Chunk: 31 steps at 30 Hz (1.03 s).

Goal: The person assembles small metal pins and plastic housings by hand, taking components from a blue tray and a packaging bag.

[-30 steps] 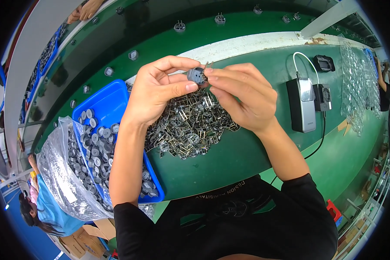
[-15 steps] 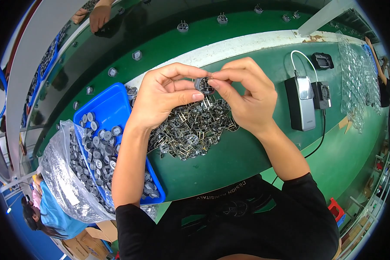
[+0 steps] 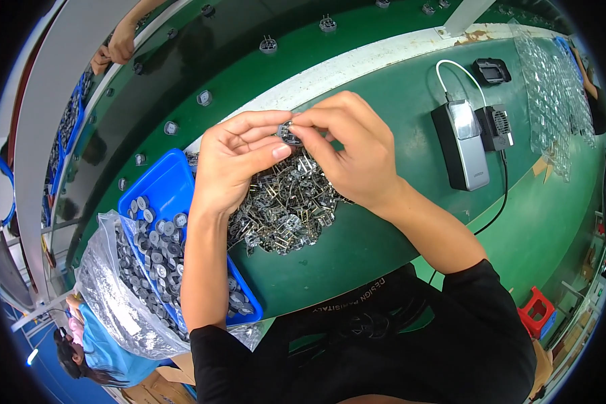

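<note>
Between my hands, over the table, is a small round dark-grey part (image 3: 289,134) with metal pieces set in it. My left hand (image 3: 230,161) holds its left side between thumb and fingers. From the other side, my right hand (image 3: 358,149) pinches at the part's top and right edge with thumb and forefinger; the fingertips hide what exactly they grip. Below my hands lies a heap of small metal-pronged inserts (image 3: 283,219). Left of my left forearm, a blue tray (image 3: 165,178) contains many round grey caps (image 3: 156,256).
A clear plastic bag (image 3: 108,286) of caps overlaps the tray. Beyond the white rail (image 3: 357,64), round parts stand spaced along a green belt (image 3: 239,71). At right are a silver-black power bank (image 3: 466,151), its cable and bubble wrap (image 3: 552,94). Other people work at far left.
Both hands and the round part have shifted left in the picture, and the whole view has turned slightly. The part is tilted differently, and its prongs no longer show below it.
</note>
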{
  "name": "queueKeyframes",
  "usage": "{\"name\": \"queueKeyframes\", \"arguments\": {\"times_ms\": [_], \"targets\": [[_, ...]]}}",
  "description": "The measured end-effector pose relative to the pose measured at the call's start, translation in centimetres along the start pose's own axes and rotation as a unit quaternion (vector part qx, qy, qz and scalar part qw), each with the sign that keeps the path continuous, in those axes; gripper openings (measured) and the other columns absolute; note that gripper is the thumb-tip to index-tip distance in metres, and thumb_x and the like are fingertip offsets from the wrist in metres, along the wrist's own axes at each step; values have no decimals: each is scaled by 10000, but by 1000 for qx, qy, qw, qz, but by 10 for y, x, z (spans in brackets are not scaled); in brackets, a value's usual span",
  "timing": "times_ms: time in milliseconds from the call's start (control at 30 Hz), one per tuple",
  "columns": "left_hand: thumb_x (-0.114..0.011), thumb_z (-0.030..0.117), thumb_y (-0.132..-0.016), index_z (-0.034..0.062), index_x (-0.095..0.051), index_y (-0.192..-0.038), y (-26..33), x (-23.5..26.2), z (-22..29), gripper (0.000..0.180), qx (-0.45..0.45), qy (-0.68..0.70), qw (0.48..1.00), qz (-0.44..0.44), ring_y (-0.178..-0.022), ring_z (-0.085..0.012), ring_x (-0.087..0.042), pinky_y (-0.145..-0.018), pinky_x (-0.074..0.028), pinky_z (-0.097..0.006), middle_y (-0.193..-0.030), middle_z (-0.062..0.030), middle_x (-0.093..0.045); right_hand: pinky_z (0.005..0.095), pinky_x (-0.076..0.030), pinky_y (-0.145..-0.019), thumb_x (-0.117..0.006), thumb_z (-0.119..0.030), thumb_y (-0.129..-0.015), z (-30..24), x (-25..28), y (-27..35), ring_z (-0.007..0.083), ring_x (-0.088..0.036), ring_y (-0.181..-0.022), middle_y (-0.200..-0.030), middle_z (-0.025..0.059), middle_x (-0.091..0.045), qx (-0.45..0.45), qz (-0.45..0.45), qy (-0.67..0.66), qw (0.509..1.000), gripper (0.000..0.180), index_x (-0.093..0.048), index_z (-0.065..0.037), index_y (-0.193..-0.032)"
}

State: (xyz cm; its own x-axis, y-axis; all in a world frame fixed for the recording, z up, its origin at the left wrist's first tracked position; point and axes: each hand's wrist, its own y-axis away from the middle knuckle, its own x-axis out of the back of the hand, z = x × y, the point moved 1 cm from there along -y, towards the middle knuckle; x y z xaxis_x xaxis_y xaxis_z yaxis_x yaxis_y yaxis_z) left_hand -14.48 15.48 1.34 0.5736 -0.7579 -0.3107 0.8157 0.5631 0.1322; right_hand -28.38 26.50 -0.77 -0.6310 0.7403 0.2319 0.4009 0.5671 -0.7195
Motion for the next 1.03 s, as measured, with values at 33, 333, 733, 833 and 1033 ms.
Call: {"name": "queueKeyframes", "arguments": {"times_ms": [33,333,733,833,1033], "targets": [[-704,-114,-802,-64,-653,-1111,-1,-1,3,317,2,-1,1000,-1,-928,-167,-688,-858,-569,-281,-1105,-174,-689,320,-492,-595,-717,-8,-794,1,-1,-1,232,-612,-711,-814,67,-624,5,-8,-19,1000,149,-671,-36,-933],[-708,37,-840,-55,-704,-1075,-64,48,41,252,-42,-323,930,172,-844,-145,-684,-765,-529,-246,-854,-90,-703,355,-503,-779,-622,-30,-856,48,8,-9,262,-604,-867,-937,69,-628,-82,-180,9,980,209,-713,-59,-1042],[-603,196,-880,45,-741,-1037,-101,98,28,258,-128,-576,786,183,-917,-260,-694,-832,-513,-336,-959,-160,-727,354,-509,-752,-733,-132,-788,56,17,-8,215,-568,-867,-840,9,-588,0,-222,145,964,52,-713,-99,-824],[-655,233,-841,61,-701,-1163,-85,113,39,367,-56,-598,785,154,-949,-262,-667,-852,-508,-342,-1085,-168,-692,352,-508,-770,-744,-140,-781,54,17,-9,210,-564,-859,-849,1,-592,19,-229,163,959,58,-707,-96,-791],[-773,349,-783,93,-682,-1219,-88,104,21,514,4,-659,742,122,-1018,-296,-666,-915,-488,-383,-1117,-191,-686,337,-493,-862,-754,-216,-785,55,10,-4,233,-576,-973,-942,7,-635,-80,-234,126,961,299,-683,-112,-1056]]}}
